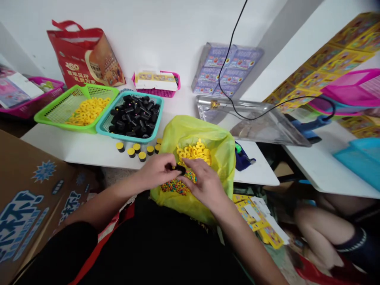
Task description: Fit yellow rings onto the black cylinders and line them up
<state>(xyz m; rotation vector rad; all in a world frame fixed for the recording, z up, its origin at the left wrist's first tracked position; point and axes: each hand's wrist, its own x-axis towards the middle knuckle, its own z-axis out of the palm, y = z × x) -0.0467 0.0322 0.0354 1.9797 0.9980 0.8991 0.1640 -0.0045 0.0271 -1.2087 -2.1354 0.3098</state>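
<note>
My left hand (pixel 156 170) and my right hand (pixel 204 184) meet over an open yellow-green plastic bag (pixel 222 158), pinching a small black cylinder (pixel 179 169) between their fingers. Inside the bag lie yellow plastic rings (pixel 194 153) and a heap of small multicoloured beads (pixel 176 186). Beyond my hands, a teal basket (pixel 127 136) holds many black cylinders (pixel 133 116), and a green basket (pixel 59 105) holds more yellow rings (pixel 87 111). Several black cylinders with yellow tops (pixel 137 148) stand on the table near the bag.
The white table (pixel 89 152) also carries a red paper bag (pixel 84 59), a pink basket (pixel 157 91), purple-printed packs (pixel 227 69) and a metal tray (pixel 252 122). A cardboard box (pixel 29 198) stands at my left. A seated person's leg (pixel 323 233) shows at lower right.
</note>
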